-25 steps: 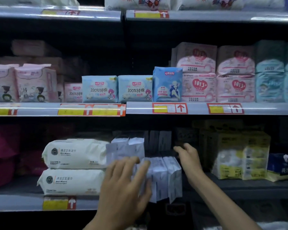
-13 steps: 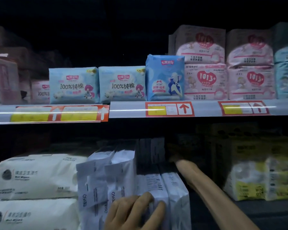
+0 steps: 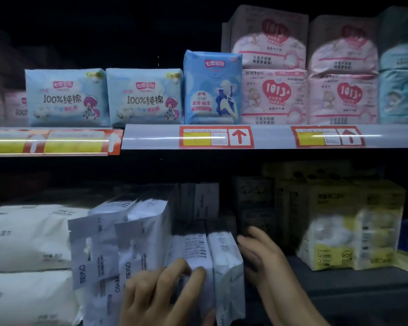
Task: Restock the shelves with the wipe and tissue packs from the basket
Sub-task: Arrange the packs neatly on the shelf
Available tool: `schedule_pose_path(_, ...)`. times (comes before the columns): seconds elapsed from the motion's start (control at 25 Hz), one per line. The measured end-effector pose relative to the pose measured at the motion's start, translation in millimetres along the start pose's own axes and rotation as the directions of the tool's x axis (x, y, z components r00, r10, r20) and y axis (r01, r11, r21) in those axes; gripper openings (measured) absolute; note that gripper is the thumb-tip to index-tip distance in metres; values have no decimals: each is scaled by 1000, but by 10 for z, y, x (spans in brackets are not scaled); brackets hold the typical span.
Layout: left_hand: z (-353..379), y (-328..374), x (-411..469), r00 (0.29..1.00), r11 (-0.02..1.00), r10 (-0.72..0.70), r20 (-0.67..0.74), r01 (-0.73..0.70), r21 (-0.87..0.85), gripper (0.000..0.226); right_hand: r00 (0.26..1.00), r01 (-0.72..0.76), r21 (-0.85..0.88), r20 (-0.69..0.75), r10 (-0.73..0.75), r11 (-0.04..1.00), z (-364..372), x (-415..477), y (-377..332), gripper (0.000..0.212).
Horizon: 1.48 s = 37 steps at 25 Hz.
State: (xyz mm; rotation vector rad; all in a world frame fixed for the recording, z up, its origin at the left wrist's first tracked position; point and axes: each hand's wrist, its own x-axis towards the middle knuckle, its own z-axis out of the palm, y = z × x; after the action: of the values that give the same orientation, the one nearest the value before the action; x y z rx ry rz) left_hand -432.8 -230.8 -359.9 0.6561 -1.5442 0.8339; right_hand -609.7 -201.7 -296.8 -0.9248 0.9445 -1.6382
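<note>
Several white upright wipe packs (image 3: 141,236) stand side by side on the dim lower shelf (image 3: 344,285). My left hand (image 3: 160,295) rests on their front faces at the bottom centre, bent fingertips pressing the second pack from the right (image 3: 193,245). My right hand (image 3: 262,257), blurred, lies with straight fingers along the right side of the rightmost pack (image 3: 226,262). The basket is out of view.
Two big white wet-wipe bags (image 3: 26,238) are stacked left of the packs. Yellow-and-white packs (image 3: 353,231) stand to the right, across a gap. The upper shelf rail (image 3: 151,137) carries blue packs (image 3: 66,97) and pink packs (image 3: 273,97).
The view has moved closer to the lower shelf. My right hand has drawn back from deep in the shelf to the side of the rightmost pack. My left hand stays on the pack fronts.
</note>
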Motion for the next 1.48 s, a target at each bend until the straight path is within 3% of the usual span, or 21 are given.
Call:
schedule_pose_path(0.04, 29, -24, -22, 1000, 1000, 13, 2, -13, 9, 36, 998, -24, 82, 67, 18, 996, 37, -52, 79, 48)
schedule_pose_path(0.12, 55, -70, -32, 998, 997, 65, -12, -64, 49, 39, 992, -55, 60, 114, 48, 997, 288, -212, 209, 31)
schedule_pose_path(0.2, 54, -112, -21, 994, 993, 106, 5, -106, 56, 48, 981, -101, 18, 171, 96, 995, 268, -200, 297, 48)
schedule_pose_path(0.28, -4, -124, -51, 988, 989, 151, 30, -151, -3, 58, 993, -81, 49, 89, 77, 995, 68, -153, 199, 54)
schedule_pose_path(0.32, -49, -134, -63, 987, 989, 149, 59, -148, -26, 62, 999, 21, 34, -32, -20, 999, -10, -172, 114, 56)
schedule_pose_path(0.4, -194, -124, -85, 983, 992, 116, 140, -107, -67, 66, 926, 252, 2, -292, -240, 968, 27, -252, 122, 48)
schedule_pose_path(0.48, -373, -65, -132, 968, 994, 97, 230, -81, -78, 61, 852, 363, -325, -263, -452, 873, 340, -450, 266, 43)
schedule_pose_path(0.52, -475, -60, -140, 956, 993, 106, 273, -85, -87, 58, 859, 362, -464, -170, -483, 808, 454, -530, 391, 45)
schedule_pose_path(0.64, -832, -174, -200, 945, 989, 140, 295, -119, -89, 46, 813, 358, -592, -183, -553, 722, 600, -449, 542, 52)
schedule_pose_path(0.72, -1009, -248, -219, 966, 995, -22, 259, 47, -91, 35, 805, 361, -514, -249, -538, 778, 536, -425, 534, 47)
schedule_pose_path(0.76, -1113, -258, -178, 936, 968, -206, 284, 238, -82, 32, 853, 344, -488, -194, -484, 802, 483, -520, 559, 51)
schedule_pose_path(0.8, -1194, -250, -105, 837, 881, -424, 345, 470, -59, 34, 899, 313, -479, -129, -419, 820, 449, -616, 596, 65)
schedule_pose_path(0.84, -1213, -259, -32, 686, 752, -594, 421, 659, -13, 41, 926, 292, -507, -63, -373, 811, 437, -696, 625, 87)
schedule_pose_path(0.88, -1192, -281, 20, 548, 651, -678, 490, 757, 53, 46, 938, 277, -558, -19, -346, 782, 455, -751, 642, 110)
schedule_pose_path(0.92, -1149, -298, 68, 481, 632, -695, 534, 763, 135, 50, 938, 268, -627, -4, -347, 732, 468, -751, 671, 128)
schedule_pose_path(0.96, -1100, -312, 117, 469, 658, -692, 548, 723, 211, 51, 930, 257, -688, -15, -367, 679, 501, -725, 695, 137)
schedule_pose_path(1.16, -958, -325, 267, 478, 721, -676, 561, 585, 371, 50, 873, 249, -789, -69, -483, 562, 594, -580, 781, 130)
schedule_pose_path(1.28, -1099, -315, 235, 482, 731, -644, 594, 615, 294, 37, 881, 161, -877, -79, -467, 452, 582, -639, 728, 138)
schedule_pose_path(1.36, -1262, -320, 205, 565, 738, -627, 537, 652, 176, 28, 767, 233, -949, 45, -640, 213, 682, -827, 702, 126)
schedule_pose_path(1.4, -1313, -338, 185, 653, 780, -594, 469, 611, 135, 29, 660, 332, -943, 209, -721, 31, 761, -919, 698, 112)
schedule_pose_path(1.48, -1326, -416, 148, 853, 894, -449, 267, 429, 133, 38, 474, 509, -818, 526, -706, -268, 933, -1009, 728, 89)
